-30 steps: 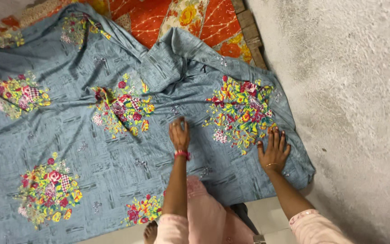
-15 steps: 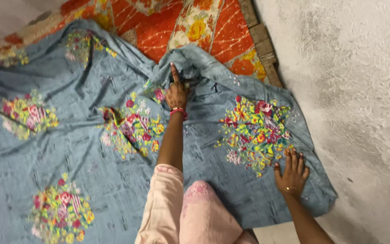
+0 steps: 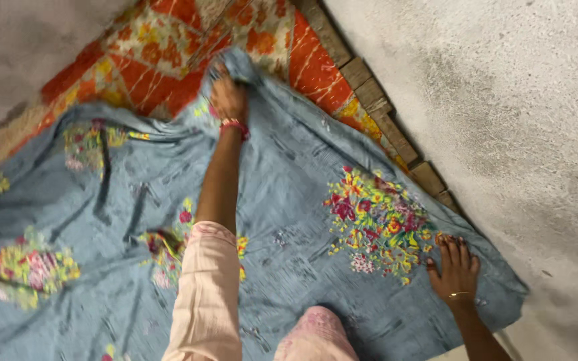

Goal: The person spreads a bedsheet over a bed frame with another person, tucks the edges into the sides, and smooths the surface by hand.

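Both hands point(image 3: 228, 97) point(image 3: 455, 270) pin the blue sheet's point(image 3: 302, 187) edges.

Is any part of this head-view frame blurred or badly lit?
Head view: the pink sleeve and the blue floral cloth at left are motion-smeared; the right hand and the bouquet print read sharper; the left hand is soft; lighting is flat and dim, without glare.

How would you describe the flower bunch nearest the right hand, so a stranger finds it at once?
Start from the blue-grey sheet spread over the orange quilt. Near its right edge, just left of the right hand pressed flat, lies the flower bunch. It alone is sharp and unwrinkled, in yellow, red and pink.
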